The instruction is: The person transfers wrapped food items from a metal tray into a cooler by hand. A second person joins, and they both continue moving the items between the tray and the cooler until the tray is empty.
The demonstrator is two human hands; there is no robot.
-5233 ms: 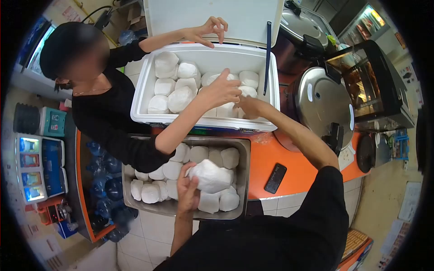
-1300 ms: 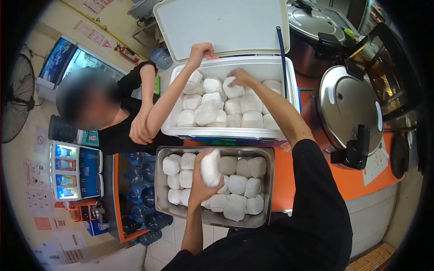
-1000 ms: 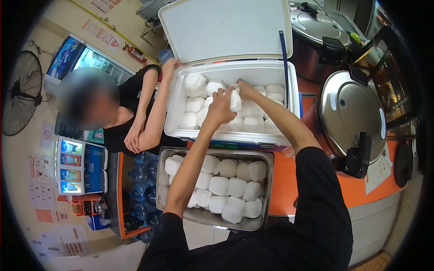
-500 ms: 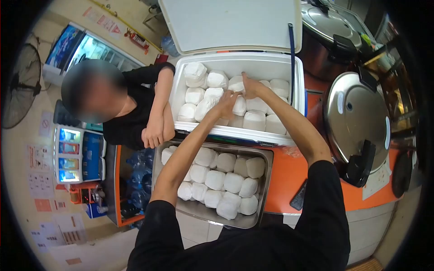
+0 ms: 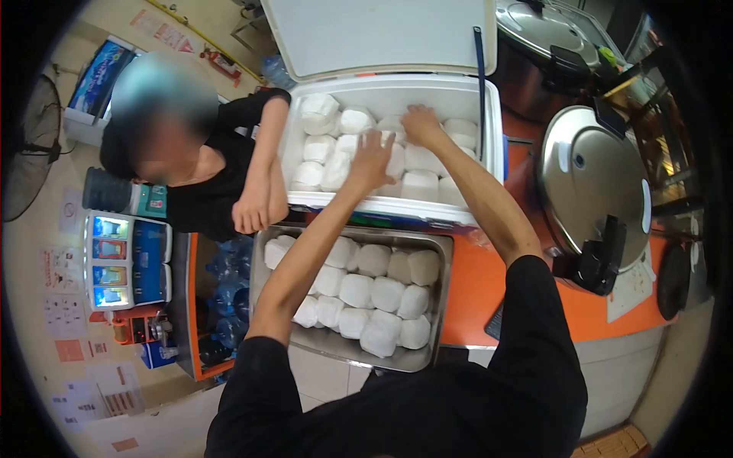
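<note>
Soft white wrapped bundles [image 5: 416, 157], rounded and crinkled, fill the rigid white cooler [image 5: 489, 130], where the left hand [image 5: 372, 161] and right hand [image 5: 421, 124] press flat on them, neither grip closed around any.

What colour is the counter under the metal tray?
Orange, seen best in the head view: counter beneath the metal tray.

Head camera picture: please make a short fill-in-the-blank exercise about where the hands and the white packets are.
1. Both hands, left hand and right hand, rest on white packets inside the white ____.
2. The cooler's lid stands ____.
3. The metal tray near the person's body holds more white ____.
4. A co-worker stands beside the cooler with arms ____.

Missing words: cooler; open; packets; folded
</note>
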